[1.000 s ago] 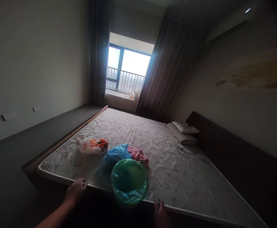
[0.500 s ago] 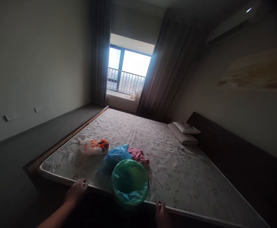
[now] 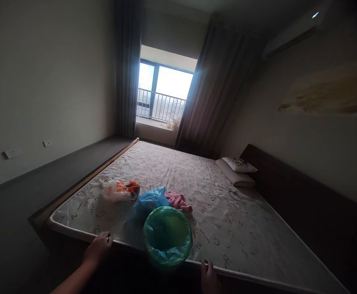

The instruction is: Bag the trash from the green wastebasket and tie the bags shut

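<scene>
A mattress (image 3: 227, 228) printed with scattered letters lies on a dark wooden bed frame. My left hand (image 3: 100, 247) is closed at its near edge, fingers curled over the border. Further right along the same edge, my right hand (image 3: 209, 275) also has its fingers bent over the border; its lower part is in shadow. Between my hands stands a green bin (image 3: 184, 237) with a thin plastic liner, touched by neither. Just behind it lie a blue plastic bag (image 3: 152, 198) and a crumpled pink cloth (image 3: 178, 201).
A clear plastic bag with orange print (image 3: 120, 191) lies on the mattress's left side. Pillows (image 3: 238, 165) sit by the dark headboard (image 3: 276, 175) on the right. Grey floor (image 3: 9, 228) runs along the left wall. Curtains (image 3: 196, 102) flank a bright window at the back.
The view has shifted very slightly. Both hands stay at the mattress edge, and the bin, bags and cloth have not moved.
</scene>
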A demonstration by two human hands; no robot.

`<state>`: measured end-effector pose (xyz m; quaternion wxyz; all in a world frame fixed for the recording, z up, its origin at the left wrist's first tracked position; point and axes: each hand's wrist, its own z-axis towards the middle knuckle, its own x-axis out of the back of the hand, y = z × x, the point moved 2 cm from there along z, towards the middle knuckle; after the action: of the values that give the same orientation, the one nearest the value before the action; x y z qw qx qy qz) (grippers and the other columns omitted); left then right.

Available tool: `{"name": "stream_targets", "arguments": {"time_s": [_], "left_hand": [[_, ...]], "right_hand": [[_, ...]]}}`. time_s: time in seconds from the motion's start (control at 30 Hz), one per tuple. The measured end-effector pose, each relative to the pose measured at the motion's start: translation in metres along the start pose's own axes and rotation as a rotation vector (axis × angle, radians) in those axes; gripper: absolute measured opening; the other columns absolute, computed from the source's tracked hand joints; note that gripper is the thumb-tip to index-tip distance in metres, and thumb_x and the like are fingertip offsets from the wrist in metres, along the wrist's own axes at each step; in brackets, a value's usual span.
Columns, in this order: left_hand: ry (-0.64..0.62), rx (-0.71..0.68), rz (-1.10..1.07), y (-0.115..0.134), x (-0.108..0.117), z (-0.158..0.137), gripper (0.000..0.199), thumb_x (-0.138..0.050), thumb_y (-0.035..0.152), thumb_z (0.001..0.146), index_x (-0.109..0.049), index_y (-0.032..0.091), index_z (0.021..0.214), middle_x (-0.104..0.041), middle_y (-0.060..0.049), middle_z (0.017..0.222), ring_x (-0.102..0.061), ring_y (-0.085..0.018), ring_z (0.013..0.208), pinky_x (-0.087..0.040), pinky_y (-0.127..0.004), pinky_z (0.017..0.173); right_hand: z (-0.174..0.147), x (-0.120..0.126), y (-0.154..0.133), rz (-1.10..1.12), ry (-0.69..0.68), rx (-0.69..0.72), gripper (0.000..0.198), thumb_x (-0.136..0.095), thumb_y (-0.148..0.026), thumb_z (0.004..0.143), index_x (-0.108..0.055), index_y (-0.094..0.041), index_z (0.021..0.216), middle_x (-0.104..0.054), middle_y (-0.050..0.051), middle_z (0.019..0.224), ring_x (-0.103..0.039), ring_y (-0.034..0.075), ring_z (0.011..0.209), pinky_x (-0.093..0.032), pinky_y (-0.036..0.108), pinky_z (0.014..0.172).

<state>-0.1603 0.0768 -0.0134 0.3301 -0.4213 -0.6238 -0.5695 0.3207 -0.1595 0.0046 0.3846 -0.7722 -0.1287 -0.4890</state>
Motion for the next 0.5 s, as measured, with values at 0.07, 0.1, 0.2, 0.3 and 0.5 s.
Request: {"name": "stream_targets", "arguments": {"time_s": [0.07,0.1,0.2,0.3,0.5], "left_hand": [[0.012,-0.005,-0.008,0.0,0.001,0.0,0.045,-0.039,0.027,0.101,-0.075,0.013,0.125,-0.072,-0.022,0.141,-0.067,-0.034,0.135,-0.048,-0.041,0.114],[0.02,-0.004,-0.013,0.0,0.001,0.0,0.044,-0.041,0.028,0.1,-0.076,0.013,0.123,-0.072,-0.022,0.14,-0.067,-0.035,0.134,-0.048,-0.042,0.114],[0.035,0.007,-0.032,0.0,0.002,-0.001,0.041,-0.043,0.028,0.099,-0.077,0.015,0.119,-0.074,-0.021,0.136,-0.068,-0.036,0.132,-0.049,-0.045,0.113],[0.023,-0.004,-0.03,0.0,0.001,-0.001,0.04,-0.041,0.028,0.101,-0.076,0.016,0.117,-0.074,-0.02,0.136,-0.067,-0.035,0.134,-0.048,-0.043,0.115],[0.01,-0.01,-0.015,-0.001,0.0,0.0,0.038,-0.037,0.028,0.104,-0.072,0.015,0.115,-0.072,-0.02,0.137,-0.068,-0.032,0.132,-0.049,-0.039,0.11]], "right_hand": [[0.001,-0.001,0.001,-0.016,-0.006,0.018,0.039,-0.045,-0.045,0.1,-0.073,-0.024,0.115,-0.075,0.02,0.138,-0.076,0.035,0.123,-0.059,0.044,0.096],[0.002,-0.002,0.002,-0.018,-0.005,0.025,0.038,-0.045,-0.045,0.1,-0.073,-0.024,0.116,-0.074,0.02,0.139,-0.076,0.035,0.124,-0.059,0.043,0.097],[0.004,-0.004,0.006,-0.024,-0.001,0.03,0.041,-0.044,-0.048,0.101,-0.072,-0.024,0.119,-0.076,0.019,0.137,-0.076,0.034,0.123,-0.06,0.041,0.096],[0.004,-0.008,0.01,-0.072,0.0,0.054,0.041,-0.045,-0.044,0.101,-0.073,-0.024,0.123,-0.075,0.018,0.14,-0.075,0.033,0.124,-0.06,0.04,0.096],[0.001,-0.013,0.012,-0.249,0.012,0.148,0.047,-0.046,-0.022,0.092,-0.075,-0.019,0.129,-0.063,0.018,0.157,-0.069,0.034,0.134,-0.056,0.044,0.106]]}}
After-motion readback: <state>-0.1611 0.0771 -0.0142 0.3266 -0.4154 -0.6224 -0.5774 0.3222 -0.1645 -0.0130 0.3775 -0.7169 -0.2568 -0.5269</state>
